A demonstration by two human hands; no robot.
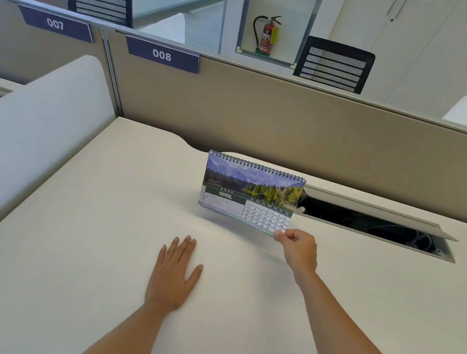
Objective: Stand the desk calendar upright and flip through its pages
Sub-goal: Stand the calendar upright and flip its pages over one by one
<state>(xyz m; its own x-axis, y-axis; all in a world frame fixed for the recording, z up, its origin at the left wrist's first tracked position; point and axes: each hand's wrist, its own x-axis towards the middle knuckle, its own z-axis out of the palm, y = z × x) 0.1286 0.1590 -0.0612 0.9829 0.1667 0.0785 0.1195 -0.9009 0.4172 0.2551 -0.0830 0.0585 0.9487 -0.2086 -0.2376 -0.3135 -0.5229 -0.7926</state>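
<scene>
White desk's [94,247] holding your flat, empty left hand [173,274] while your right hand [297,248] is pinching the desk calendar's [251,193] near-right corner, its spiral edge running left-right up top.

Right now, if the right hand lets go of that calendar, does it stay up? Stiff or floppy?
The calendar likely tips: the right hand pinches one bottom corner, no spread base visible. Probably light. Boards look stiff, spiral-bound pages would swing.

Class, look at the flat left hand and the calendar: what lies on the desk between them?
Nothing: in the head view, only bare desk lies between the left hand and the calendar, which the right hand pinches at a corner.
</scene>
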